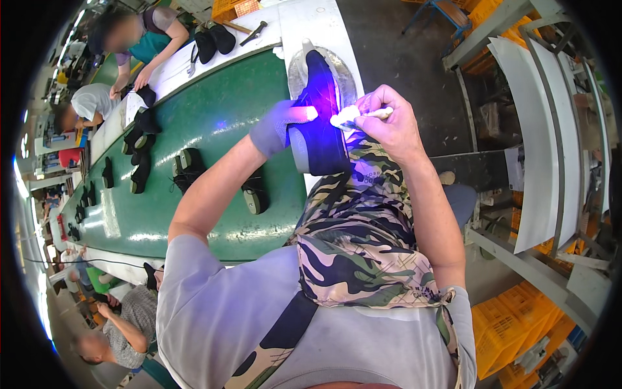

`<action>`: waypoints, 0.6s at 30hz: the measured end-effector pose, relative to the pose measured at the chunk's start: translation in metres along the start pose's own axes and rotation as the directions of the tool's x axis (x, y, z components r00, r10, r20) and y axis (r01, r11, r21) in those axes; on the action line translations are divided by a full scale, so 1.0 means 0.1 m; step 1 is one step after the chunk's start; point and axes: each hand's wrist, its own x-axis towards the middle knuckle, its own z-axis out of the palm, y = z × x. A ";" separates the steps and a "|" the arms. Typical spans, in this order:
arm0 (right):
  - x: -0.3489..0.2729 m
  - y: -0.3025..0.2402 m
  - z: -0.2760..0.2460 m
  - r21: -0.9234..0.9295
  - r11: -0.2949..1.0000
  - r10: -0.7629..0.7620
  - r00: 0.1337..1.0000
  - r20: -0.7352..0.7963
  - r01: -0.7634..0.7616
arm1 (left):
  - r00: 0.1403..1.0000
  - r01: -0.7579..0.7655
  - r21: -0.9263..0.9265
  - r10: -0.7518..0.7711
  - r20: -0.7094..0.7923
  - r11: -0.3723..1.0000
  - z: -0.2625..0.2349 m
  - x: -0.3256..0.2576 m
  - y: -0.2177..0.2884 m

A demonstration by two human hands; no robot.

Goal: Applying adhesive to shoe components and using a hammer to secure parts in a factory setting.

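A black shoe (322, 150) with a grey heel edge is lit by a bright blue-violet glow. My left hand (275, 129), in a grey glove, is closed on the shoe's left side, its thumb lying across the upper. In my bare right hand (394, 128) is a slim pale stick-like tool (381, 113), pinched between thumb and fingers. The tool's whitish end meets the shoe's right edge near the sole; glare hides its exact shape. Behind the shoe's toe is a round metal plate (299, 72) on the white bench end.
A green conveyor belt (220, 139) bearing several black shoes runs to my left, edged by white worktops. A hammer (253, 34) and a pair of shoes (214, 40) lie on the far worktop. Co-workers sit at the left. Metal racks and orange crates (512, 324) stand to my right.
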 end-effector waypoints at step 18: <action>-0.60 -0.05 -0.53 0.133 0.989 -0.054 0.996 -0.076 0.064 | 0.999 -0.037 -0.340 0.027 -0.034 0.940 0.22 0.32 -0.14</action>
